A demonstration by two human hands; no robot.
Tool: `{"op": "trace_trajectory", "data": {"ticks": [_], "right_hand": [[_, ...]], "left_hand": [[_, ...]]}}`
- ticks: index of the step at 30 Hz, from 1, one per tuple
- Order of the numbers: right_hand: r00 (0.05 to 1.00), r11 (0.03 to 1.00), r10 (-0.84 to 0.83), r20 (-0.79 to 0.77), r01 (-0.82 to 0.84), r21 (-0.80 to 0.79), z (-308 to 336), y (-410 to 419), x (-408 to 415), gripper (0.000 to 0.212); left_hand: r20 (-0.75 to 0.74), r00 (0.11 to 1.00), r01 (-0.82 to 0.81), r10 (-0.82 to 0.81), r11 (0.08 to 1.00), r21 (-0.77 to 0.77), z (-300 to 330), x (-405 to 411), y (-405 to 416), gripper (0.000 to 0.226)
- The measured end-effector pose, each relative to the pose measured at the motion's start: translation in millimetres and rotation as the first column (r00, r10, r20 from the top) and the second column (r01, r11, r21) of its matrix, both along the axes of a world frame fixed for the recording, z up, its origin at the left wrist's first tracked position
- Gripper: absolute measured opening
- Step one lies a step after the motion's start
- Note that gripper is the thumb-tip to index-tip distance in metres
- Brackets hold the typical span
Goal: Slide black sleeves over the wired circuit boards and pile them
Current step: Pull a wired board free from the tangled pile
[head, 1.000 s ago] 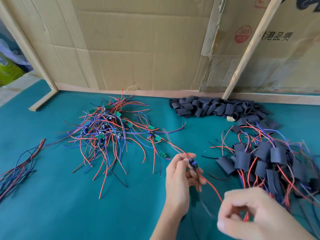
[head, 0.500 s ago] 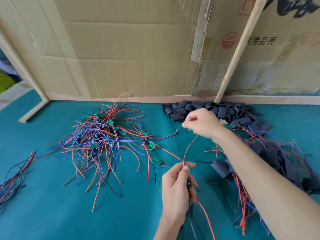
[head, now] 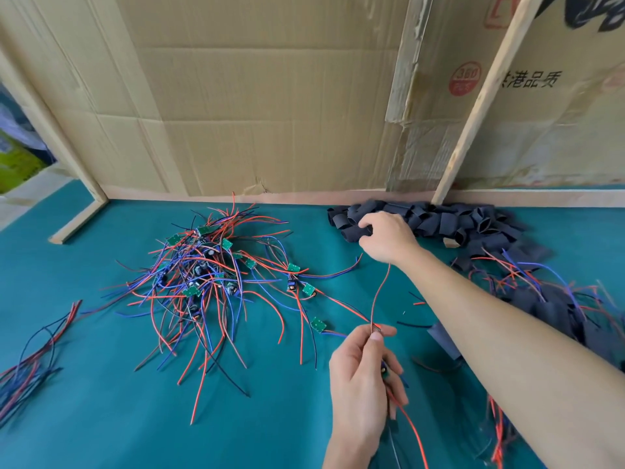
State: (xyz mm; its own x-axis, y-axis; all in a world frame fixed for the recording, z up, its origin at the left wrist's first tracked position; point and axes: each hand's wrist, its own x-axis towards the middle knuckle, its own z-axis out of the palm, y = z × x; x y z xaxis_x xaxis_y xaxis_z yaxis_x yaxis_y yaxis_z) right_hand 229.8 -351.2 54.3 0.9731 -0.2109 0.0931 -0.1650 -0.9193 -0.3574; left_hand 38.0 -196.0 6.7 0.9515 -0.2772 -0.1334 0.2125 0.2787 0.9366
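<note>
A teal table (head: 101, 418) fills the lower part of the view, backed by a wall of flattened cardboard (head: 257, 96) braced with pale wooden strips (head: 473, 106).

At the far left edge lies one small bundle of loose wires (head: 30, 360), red, blue and black, with no boards visible on it.

Left of centre sits one large tangled heap of wired circuit boards (head: 203, 275). About ten small green boards can be counted, most in the heap and a few lying just to its right; others may be buried under the wires.

Low in the centre, the left hand (head: 362, 377) is raised with its back to the camera. Its thumb and forefinger pinch together on one wired board (head: 385, 370), which is mostly hidden behind the fingers; a red wire (head: 378, 292) rises from the pinch and another trails down toward the bottom edge.

Above it, the right hand (head: 385, 236) reaches across to the back of the table, fingers curled down into one pile of empty black sleeves (head: 473, 221) lying against the cardboard. The fingertips touch a sleeve, but I cannot tell if they have a firm grip on it. The sleeves are too many and too overlapped to count.

At the far right, partly behind the right forearm, is one pile of finished boards in sleeves (head: 554, 306), their wires sticking out.
</note>
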Motion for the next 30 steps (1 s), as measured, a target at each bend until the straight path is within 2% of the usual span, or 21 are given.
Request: {"op": "trace_trajectory", "data": {"ticks": [3,5,8,10,12,14,16,20,25,28,30], "right_hand": [[0.972,0.987,-0.127,0.2,0.104,0.122,12.8,-6.5,-14.4,0.021],[0.904,0.958,-0.233,0.358,0.15,0.246,26.4,-12.4,-36.3,0.014],[0.862,0.909,-0.274,0.427,0.087,0.408,32.0,-16.3,-88.7,0.009],[0.883,0.815,-0.283,0.374,0.016,0.579,23.8,-11.1,-130.0,0.011],[0.903,0.653,-0.277,0.328,-0.073,0.753,13.3,-2.4,-161.7,0.019],[0.927,0.509,-0.246,0.284,-0.126,0.851,3.2,8.5,-179.6,0.023],[0.947,0.473,-0.184,0.263,-0.15,0.869,-4.7,20.2,-189.4,0.023],[0.965,0.505,-0.051,0.258,-0.198,0.84,-11.4,35.4,-197.8,0.022],[0.969,0.367,0.067,0.24,-0.247,0.897,-8.7,28.4,-203.8,0.032],[0.964,0.312,0.076,0.256,-0.266,0.912,-7.7,26.0,-202.6,0.033],[0.958,0.302,0.005,0.288,-0.276,0.912,-5.0,20.5,-202.2,0.038]], "left_hand": [[0.002,1.0,-0.003,0.003,1.0,0.008,-0.3,-0.8,0.3,0.027],[0.008,1.0,-0.015,0.015,1.0,0.012,-0.4,-1.1,0.1,0.027],[0.031,0.999,-0.04,0.039,0.999,0.033,-0.6,0.2,-1.5,0.027],[0.041,0.998,-0.052,0.051,0.998,0.037,0.2,0.5,-2.6,0.027],[0.058,0.997,-0.057,0.054,0.997,0.042,0.0,0.0,-3.6,0.027],[0.073,0.995,-0.068,0.064,0.996,0.055,-1.5,-0.1,-4.4,0.027],[0.085,0.995,-0.058,0.052,0.996,0.065,-1.6,-0.4,-5.3,0.026],[0.115,0.992,-0.053,0.044,0.996,0.076,-1.1,-0.2,-3.4,0.026],[0.125,0.99,-0.078,0.069,0.995,0.068,-2.6,-0.6,-4.4,0.032],[0.133,0.989,-0.07,0.06,0.995,0.072,-6.9,0.4,-4.2,0.025],[0.139,0.989,-0.058,0.046,0.994,0.088,-10.5,0.1,-4.6,0.029]]}}
